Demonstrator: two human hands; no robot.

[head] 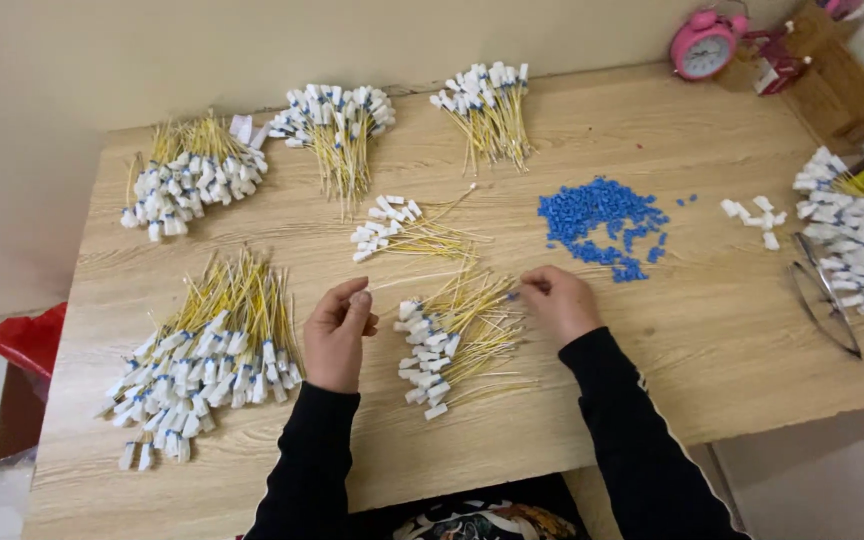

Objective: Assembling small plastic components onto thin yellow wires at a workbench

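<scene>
My left hand (338,330) pinches the white connector end of one thin yellow cable (422,280) that stretches right toward my right hand (558,301). That hand's fingertips close on the cable's other end, with what looks like a small blue cap at the tips. Between both hands lies a small pile of yellow cables with white connectors (452,340). A heap of small blue plastic caps (600,224) lies just beyond my right hand.
Several bundles of yellow cables with white connectors lie on the wooden table (712,330): a big one front left (207,365), others back left (192,175), back middle (337,125), back right (487,105) and centre (402,230). White connectors (852,240), tweezers (827,295), pink alarm clock (704,45).
</scene>
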